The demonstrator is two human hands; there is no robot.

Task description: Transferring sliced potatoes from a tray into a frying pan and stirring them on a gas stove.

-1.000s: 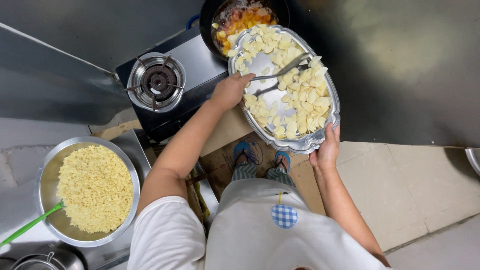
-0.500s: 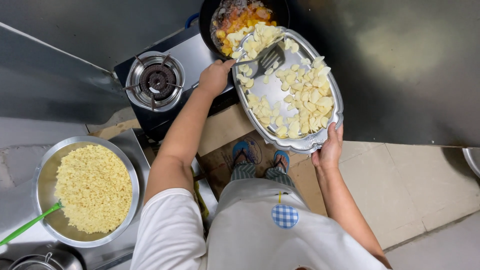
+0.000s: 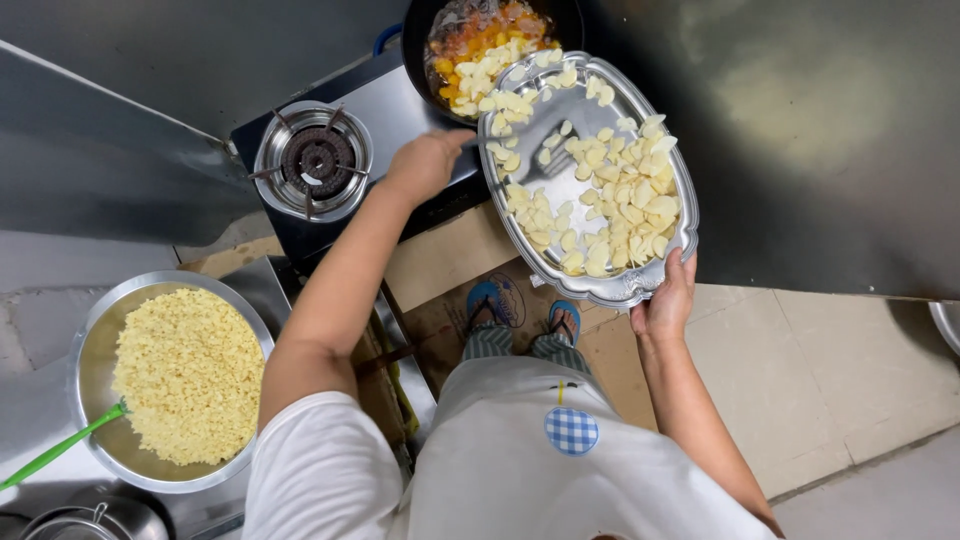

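My right hand (image 3: 665,300) grips the near rim of a silver oval tray (image 3: 612,290) covered with pale sliced pieces (image 3: 630,215). The tray is tilted, with its far end over a black pan (image 3: 425,25) that holds orange-red cooked food. Some pale slices lie at the pan's edge (image 3: 490,75). My left hand (image 3: 425,165) is shut on the handle of a metal spatula (image 3: 545,172), whose blade rests on the tray among the slices.
A two-burner gas stove has one bare burner (image 3: 312,160) left of the pan. A large steel bowl (image 3: 90,330) of yellow crumbly food, with a green-handled utensil (image 3: 55,450) in it, sits at lower left. Cardboard (image 3: 450,255) lies under my sandalled feet (image 3: 495,300).
My left hand drew the spatula across the tray toward the pan, and slices have slid off into it. The tray has shifted a little toward the pan.
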